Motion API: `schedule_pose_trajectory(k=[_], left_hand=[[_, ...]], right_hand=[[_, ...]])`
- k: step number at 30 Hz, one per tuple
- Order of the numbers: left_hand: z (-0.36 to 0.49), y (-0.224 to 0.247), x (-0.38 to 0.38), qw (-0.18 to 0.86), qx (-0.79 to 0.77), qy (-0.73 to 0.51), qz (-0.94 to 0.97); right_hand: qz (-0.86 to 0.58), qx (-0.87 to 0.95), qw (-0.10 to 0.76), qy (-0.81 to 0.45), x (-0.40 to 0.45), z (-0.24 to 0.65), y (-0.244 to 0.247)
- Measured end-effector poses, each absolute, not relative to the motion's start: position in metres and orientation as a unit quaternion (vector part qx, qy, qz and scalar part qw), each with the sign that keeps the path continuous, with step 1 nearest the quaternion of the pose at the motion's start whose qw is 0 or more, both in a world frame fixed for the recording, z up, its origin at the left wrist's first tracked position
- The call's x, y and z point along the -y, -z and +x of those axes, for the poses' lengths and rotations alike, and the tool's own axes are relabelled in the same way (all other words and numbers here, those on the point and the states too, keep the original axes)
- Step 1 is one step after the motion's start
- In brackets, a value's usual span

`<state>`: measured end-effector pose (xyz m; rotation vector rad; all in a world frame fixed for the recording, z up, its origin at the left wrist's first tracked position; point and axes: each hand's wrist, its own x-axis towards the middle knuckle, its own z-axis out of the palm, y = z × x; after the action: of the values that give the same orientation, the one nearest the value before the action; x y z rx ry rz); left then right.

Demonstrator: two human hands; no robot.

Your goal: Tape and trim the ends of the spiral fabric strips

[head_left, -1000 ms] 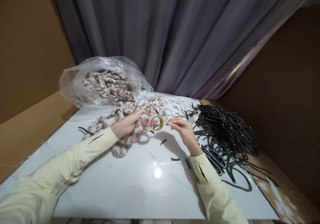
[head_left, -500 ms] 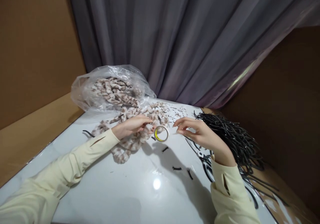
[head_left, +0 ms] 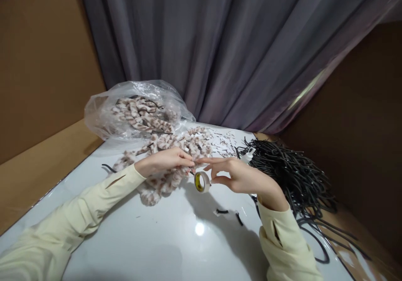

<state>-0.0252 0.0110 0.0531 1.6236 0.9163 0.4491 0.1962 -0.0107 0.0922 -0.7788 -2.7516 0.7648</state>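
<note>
1. A person in pale-yellow sleeves (head_left: 84,210) works with both hands at a glossy white table (head_left: 150,247), a bright spot of light reflected near its middle.

2. The left hand (head_left: 169,160) reaches palm down over a heap of furry brown-and-white strips (head_left: 163,182), its fingers drawn together toward the tips; whether it pinches a strip cannot be told from this angle.

3. The right hand (head_left: 240,175) comes in from the opposite side, index finger stretched out to the left fingertips, the other fingers bent and the thumb set apart below; a firm pinch cannot be made out.

4. A roll of clear tape (head_left: 202,182), yellow inside its ring, hangs tilted just beneath the meeting fingertips, above the table, with the right thumb close against its edge.

5. Behind the left arm, a clear plastic bag (head_left: 96,112) bulges with more furry strips, dark cord showing among them.

6. To the right, a tangled pile of black cords (head_left: 292,176) spills over the table's edge, a white nozzle (head_left: 248,155) poking up behind the right hand.

7. Two short black pieces (head_left: 222,211) lie in front of the right hand, while small scraps (head_left: 224,143) litter the far side of the table.

8. A grey curtain (head_left: 176,42) forms the backdrop, flanked by brown cardboard (head_left: 40,63).
</note>
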Motion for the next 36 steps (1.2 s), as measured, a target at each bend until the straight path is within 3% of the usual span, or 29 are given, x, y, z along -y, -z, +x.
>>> schedule_pose_trajectory(k=[7,14,21,36], left_hand=[[-0.032,-0.049,-0.019,0.587,-0.381,-0.200,0.685],[-0.029,-0.051,-0.016,0.524,-0.430,-0.225,0.700],[-0.028,-0.051,-0.013,0.489,-0.419,-0.212,0.735],[-0.026,-0.050,-0.009,0.510,-0.391,-0.164,0.748]], right_hand=[[-0.249,0.930,0.121,-0.242,0.009,0.190,-0.089],[-0.270,0.936,0.084,-0.211,0.022,0.182,-0.089],[-0.311,0.936,0.105,-0.126,0.034,0.176,-0.087],[-0.323,0.920,0.161,-0.153,0.021,0.163,-0.067]])
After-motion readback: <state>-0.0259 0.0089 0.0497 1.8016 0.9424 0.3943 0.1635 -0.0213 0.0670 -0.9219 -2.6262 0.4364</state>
